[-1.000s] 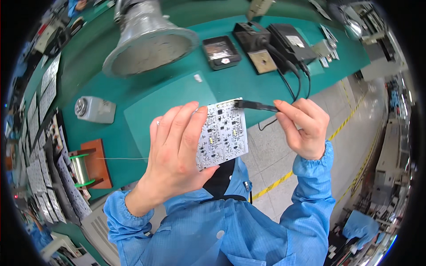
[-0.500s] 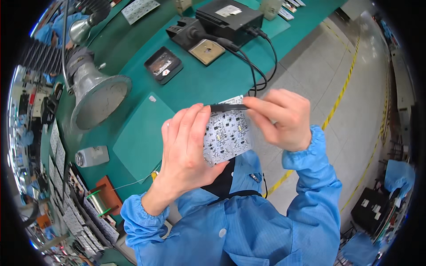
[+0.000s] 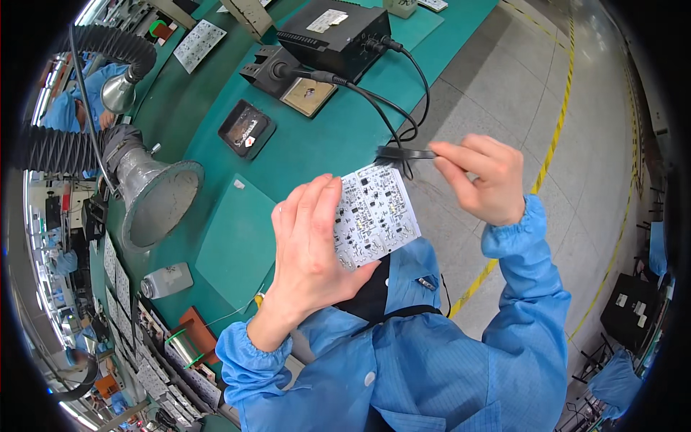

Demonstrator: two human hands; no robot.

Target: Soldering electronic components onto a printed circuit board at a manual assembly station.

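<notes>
Bench edge: the near edge of the green workbench [image 3: 317, 144] ran diagonally from lower left to upper right, passing under the hands; grey floor with a yellow stripe [image 3: 547, 155] lay to the right.
Open room: the hands were held above the bench edge and the person's chest, with bare floor to the right and a plain green mat [image 3: 237, 241] just left of them.
Left hand: the left hand [image 3: 313, 248] was partly closed, fingers spread flat along the left side of a white circuit board [image 3: 378, 212] and thumb hooked under its near edge, holding it up and tilted.
Circuit board: it sat between the two hands, component side up, above the blue smock.
Right hand: the right hand [image 3: 482, 176] was closed in a pinch on a black soldering iron handle [image 3: 404, 153], which pointed left just beyond the board's far corner; whether the tip touched the board could not be told.
Cable: a black cord ran from the handle up to the soldering station [image 3: 335, 32].
Far left: a metal fume-extractor funnel [image 3: 162, 201] stood well apart.
</notes>
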